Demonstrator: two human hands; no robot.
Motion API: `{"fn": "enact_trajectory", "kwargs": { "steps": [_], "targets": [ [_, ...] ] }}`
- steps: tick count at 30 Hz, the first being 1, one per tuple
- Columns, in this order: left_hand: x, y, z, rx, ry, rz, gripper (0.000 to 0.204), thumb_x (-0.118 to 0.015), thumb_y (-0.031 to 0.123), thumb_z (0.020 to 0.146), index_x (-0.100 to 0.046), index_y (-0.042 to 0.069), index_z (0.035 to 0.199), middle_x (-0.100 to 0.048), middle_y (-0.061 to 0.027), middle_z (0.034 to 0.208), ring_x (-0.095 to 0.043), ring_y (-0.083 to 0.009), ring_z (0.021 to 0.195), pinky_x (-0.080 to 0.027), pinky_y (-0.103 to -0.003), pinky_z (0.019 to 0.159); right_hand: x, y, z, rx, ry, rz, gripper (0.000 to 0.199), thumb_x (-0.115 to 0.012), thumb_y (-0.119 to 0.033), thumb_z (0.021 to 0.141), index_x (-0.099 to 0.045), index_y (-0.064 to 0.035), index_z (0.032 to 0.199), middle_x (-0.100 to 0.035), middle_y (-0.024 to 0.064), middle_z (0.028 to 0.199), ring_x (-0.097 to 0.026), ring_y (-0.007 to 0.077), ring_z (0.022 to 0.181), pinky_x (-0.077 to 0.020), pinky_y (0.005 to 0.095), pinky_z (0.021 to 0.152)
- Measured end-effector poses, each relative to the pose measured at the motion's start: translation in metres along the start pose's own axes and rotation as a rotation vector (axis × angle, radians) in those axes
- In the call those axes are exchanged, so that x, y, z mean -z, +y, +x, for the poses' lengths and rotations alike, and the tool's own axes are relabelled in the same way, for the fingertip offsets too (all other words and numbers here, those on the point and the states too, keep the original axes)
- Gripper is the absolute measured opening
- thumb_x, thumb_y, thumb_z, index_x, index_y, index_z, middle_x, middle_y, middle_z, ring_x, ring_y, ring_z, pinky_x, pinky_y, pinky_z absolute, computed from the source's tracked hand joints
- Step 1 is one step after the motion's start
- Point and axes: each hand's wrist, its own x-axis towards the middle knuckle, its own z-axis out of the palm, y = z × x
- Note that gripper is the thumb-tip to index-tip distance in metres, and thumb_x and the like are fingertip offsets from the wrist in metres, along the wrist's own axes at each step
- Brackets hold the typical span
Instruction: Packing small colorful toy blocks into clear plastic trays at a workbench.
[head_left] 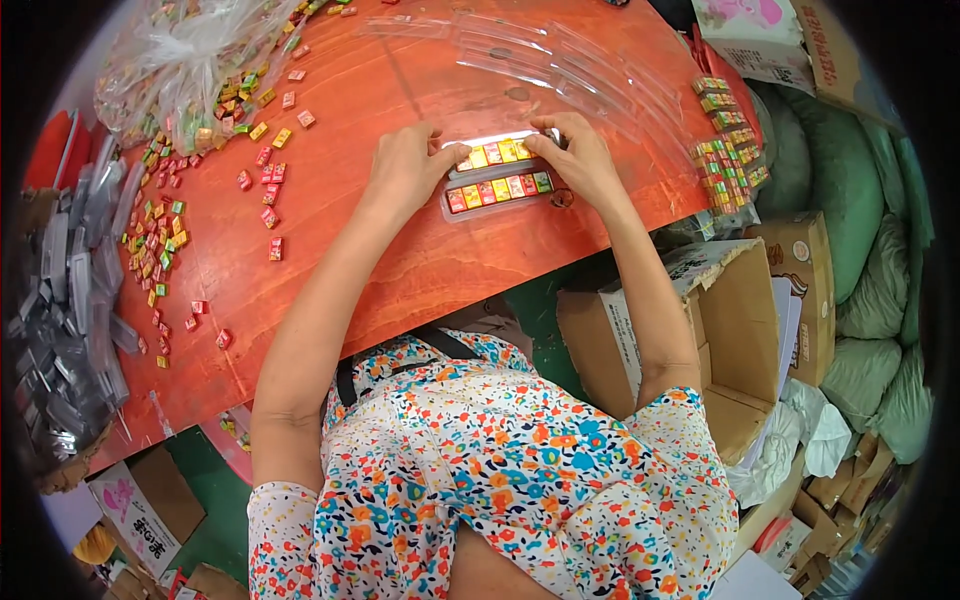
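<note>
A clear plastic case [459,207] lies on the red table, with a row of small red, yellow and green boxes [500,190] in its near part. Another row of mostly yellow boxes [495,153] sits in the far part, under shiny plastic. My left hand [405,165] grips the far part's left end, thumb on top and fingers curled. At its right end my right hand [582,158] does the same, thumb pressed near the last box. The undersides of my fingers are hidden. Whether the two rows share one case, I cannot tell.
Loose small boxes [160,235] are scattered at left, near a clear bag [200,60] full of them. Dark plastic trays [75,300] pile at the left edge. Clear plastic covers [560,65] lie beyond my hands. Stacked small boxes [722,170] and an open carton [725,330] are at right.
</note>
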Motion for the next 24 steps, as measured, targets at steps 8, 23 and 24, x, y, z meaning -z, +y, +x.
{"fn": "enact_trajectory", "kwargs": {
  "steps": [8, 23, 24],
  "targets": [
    [-0.004, -0.007, 0.006, 0.059, -0.024, -0.103, 0.051, -0.075, 0.031, 0.086, -0.064, -0.008, 0.117, -0.070, -0.0117, 0.083, -0.065, -0.0126, 0.063, -0.052, -0.027, 0.056, 0.004, -0.024, 0.002, -0.143, -0.047, -0.106, 0.056, -0.072, -0.034, 0.086, -0.061, 0.0036, 0.125, -0.068, 0.0171, 0.106, -0.066, 0.0239, 0.093, -0.0513, 0.0353, 0.083],
    [0.010, 0.015, -0.014, 0.053, -0.012, -0.298, 0.041, -0.073, 0.029, 0.087, -0.069, -0.007, 0.107, -0.071, -0.0110, 0.077, -0.067, -0.0141, 0.064, -0.052, -0.030, 0.056, 0.018, -0.036, -0.011, -0.164, 0.023, 0.062, 0.058, -0.076, -0.032, 0.085, -0.060, 0.0030, 0.128, -0.066, 0.0080, 0.100, -0.063, 0.0141, 0.089, -0.0512, 0.0284, 0.074],
    [0.010, 0.014, -0.015, 0.053, -0.014, -0.298, 0.041, -0.073, 0.029, 0.087, -0.069, -0.007, 0.107, -0.071, -0.0110, 0.077, -0.067, -0.0141, 0.064, -0.052, -0.030, 0.056, 0.021, -0.040, -0.016, -0.200, -0.014, 0.108, 0.057, -0.076, -0.032, 0.085, -0.060, 0.0029, 0.128, -0.066, 0.0084, 0.100, -0.063, 0.0144, 0.088, -0.0516, 0.0283, 0.074]
  ]
}}
